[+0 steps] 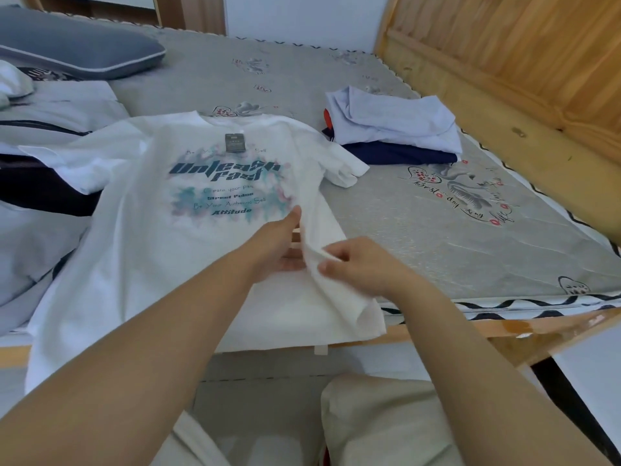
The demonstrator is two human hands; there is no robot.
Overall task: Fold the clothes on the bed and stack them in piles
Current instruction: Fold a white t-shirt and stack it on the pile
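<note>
Lying face up across the near part of the bed [420,237], the white T-shirt [144,250] showed its teal print and a dark tag at the collar, its hem hanging over the bed's near edge. Your right hand [363,264] pinched a raised fold of the shirt's right side between thumb and curled fingers. Your left hand [279,243] lay with its fingers straight, slipped under that lifted fold and touching the cloth. Beyond the shirt, to the right, sat a folded pile [396,129], pale blue over navy. A grey pillow [74,45] rested at the far left.
</note>
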